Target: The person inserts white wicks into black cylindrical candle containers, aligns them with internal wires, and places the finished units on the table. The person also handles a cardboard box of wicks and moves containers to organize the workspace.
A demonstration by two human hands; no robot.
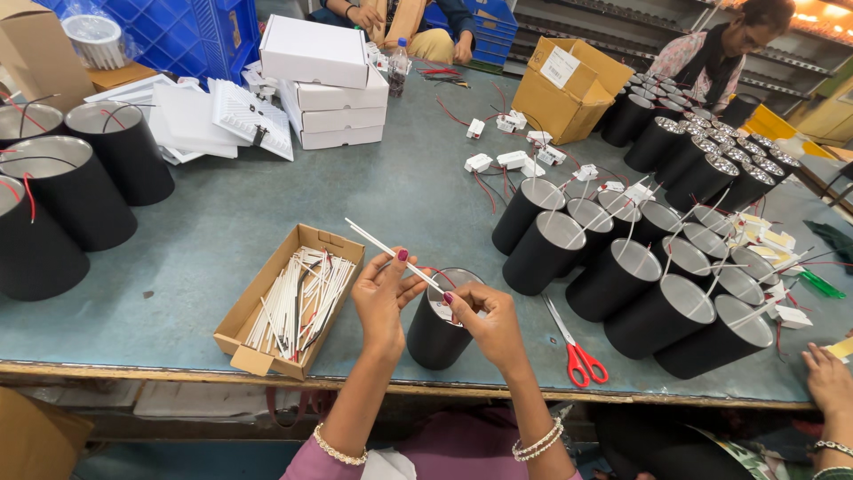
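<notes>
The black cylinder stands partly hidden behind the right hand. Black cans at the left are cut off by the edge. Another person's hand is cropped at the right.

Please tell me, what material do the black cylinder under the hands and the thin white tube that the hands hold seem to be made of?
The black cylindrical can looks like metal: matte black outside, shiny silver inside at the rim. The thin white tube, held by both the left hand and the right hand, looks like plastic or fabric sleeving, smooth and straight; which one is unclear.

Both hands raised, close together: left hand fingers pinched; right hand apparently pinching too.
</notes>
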